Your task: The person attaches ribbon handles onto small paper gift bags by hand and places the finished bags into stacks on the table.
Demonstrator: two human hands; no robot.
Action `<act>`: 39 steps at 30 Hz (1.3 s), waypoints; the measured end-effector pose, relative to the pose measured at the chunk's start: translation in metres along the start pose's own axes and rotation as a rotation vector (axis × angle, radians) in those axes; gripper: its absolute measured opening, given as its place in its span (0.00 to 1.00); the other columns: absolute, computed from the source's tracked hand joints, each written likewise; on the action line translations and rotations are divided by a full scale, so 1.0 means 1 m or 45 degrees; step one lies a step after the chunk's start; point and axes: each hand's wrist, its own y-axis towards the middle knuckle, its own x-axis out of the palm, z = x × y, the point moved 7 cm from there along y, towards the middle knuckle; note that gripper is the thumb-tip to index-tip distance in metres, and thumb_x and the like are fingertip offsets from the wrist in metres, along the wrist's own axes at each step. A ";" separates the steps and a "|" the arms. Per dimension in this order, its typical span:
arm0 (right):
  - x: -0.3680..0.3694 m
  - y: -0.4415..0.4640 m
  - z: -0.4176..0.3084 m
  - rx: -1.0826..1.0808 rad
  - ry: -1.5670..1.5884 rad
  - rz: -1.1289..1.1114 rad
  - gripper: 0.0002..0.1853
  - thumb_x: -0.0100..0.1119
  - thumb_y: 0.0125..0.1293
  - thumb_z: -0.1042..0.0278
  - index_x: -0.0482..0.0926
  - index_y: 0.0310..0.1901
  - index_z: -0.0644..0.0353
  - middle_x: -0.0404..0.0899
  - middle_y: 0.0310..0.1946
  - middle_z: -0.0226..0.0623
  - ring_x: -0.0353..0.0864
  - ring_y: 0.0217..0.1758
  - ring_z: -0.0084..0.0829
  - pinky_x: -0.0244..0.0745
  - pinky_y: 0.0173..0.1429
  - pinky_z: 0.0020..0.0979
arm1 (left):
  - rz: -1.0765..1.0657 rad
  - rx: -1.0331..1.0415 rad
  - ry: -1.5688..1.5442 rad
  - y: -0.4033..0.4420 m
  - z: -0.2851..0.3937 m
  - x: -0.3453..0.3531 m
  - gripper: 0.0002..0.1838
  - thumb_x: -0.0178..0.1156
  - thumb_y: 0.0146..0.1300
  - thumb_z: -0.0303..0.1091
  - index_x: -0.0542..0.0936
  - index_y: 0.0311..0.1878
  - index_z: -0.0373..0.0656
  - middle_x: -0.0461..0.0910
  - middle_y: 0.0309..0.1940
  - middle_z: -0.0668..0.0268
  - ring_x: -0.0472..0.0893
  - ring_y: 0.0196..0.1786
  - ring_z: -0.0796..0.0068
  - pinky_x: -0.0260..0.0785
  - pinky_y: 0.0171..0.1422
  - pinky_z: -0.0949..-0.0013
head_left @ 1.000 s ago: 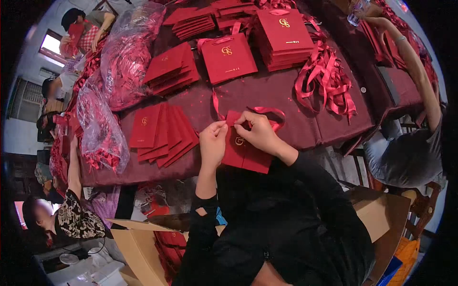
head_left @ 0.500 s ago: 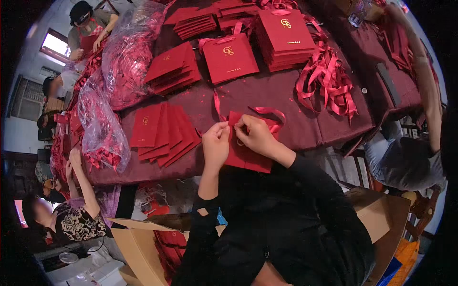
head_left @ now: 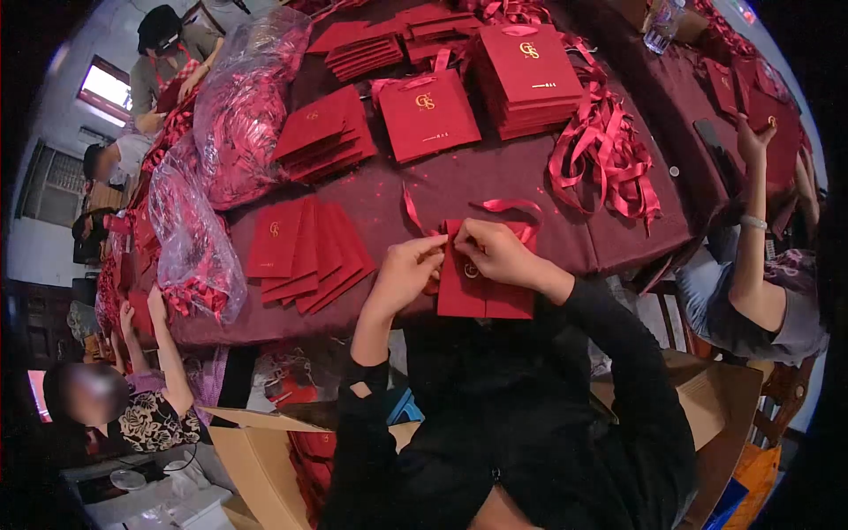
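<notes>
A small red paper bag (head_left: 486,302) with a gold logo is held at the table's near edge, in front of my body. My left hand (head_left: 409,276) is closed, its thumb and fingertips pinching the bag's upper left edge. On the bag's upper front, my right hand (head_left: 502,253) is closed in a pinch; whatever lies between its fingertips is hidden. A red ribbon (head_left: 512,206) curves out above my right hand, and another ribbon end stands up beyond my left hand. Fanned red bags (head_left: 296,256) lie left of my hands.
Stacked finished-looking bags (head_left: 528,75) stand farther back, beside a heap of loose ribbons (head_left: 605,159). Clear plastic sacks (head_left: 238,124) fill the left side. A cardboard box (head_left: 252,464) is below the table. Co-workers sit left and right; one person's hand (head_left: 755,141) holds red bags.
Both my hands and the bag have shifted slightly right, and the bag now faces me more squarely. The person at right has drawn their arm in and holds up bags.
</notes>
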 end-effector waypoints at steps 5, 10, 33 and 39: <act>-0.002 -0.002 0.000 -0.099 0.004 0.058 0.06 0.61 0.61 0.77 0.75 0.37 0.65 0.78 0.30 0.43 0.79 0.33 0.35 0.72 0.36 0.32 | 0.154 0.845 0.841 0.000 0.034 0.007 0.08 0.56 0.57 0.22 0.77 0.41 0.33 0.74 0.35 0.51 0.77 0.42 0.46 0.70 0.46 0.57; -0.007 -0.004 -0.014 -0.014 -0.097 0.102 0.09 0.64 0.59 0.73 0.74 0.38 0.63 0.78 0.29 0.43 0.80 0.32 0.40 0.73 0.35 0.35 | 0.142 1.003 1.060 -0.006 0.044 0.014 0.05 0.54 0.57 0.21 0.73 0.37 0.33 0.71 0.36 0.53 0.74 0.42 0.49 0.68 0.47 0.55; -0.011 -0.010 -0.016 -0.205 -0.339 0.175 0.13 0.65 0.58 0.63 0.74 0.37 0.63 0.77 0.32 0.45 0.79 0.36 0.48 0.75 0.38 0.41 | 0.411 0.986 1.246 -0.026 0.055 -0.044 0.05 0.56 0.58 0.21 0.73 0.37 0.37 0.72 0.35 0.55 0.75 0.43 0.51 0.69 0.46 0.56; -0.003 -0.013 -0.027 -0.294 -0.603 0.187 0.09 0.64 0.58 0.70 0.73 0.34 0.61 0.72 0.29 0.42 0.76 0.32 0.44 0.73 0.34 0.40 | 0.587 1.038 1.443 -0.003 0.063 -0.079 0.03 0.55 0.59 0.23 0.73 0.36 0.38 0.72 0.35 0.56 0.74 0.41 0.52 0.67 0.45 0.55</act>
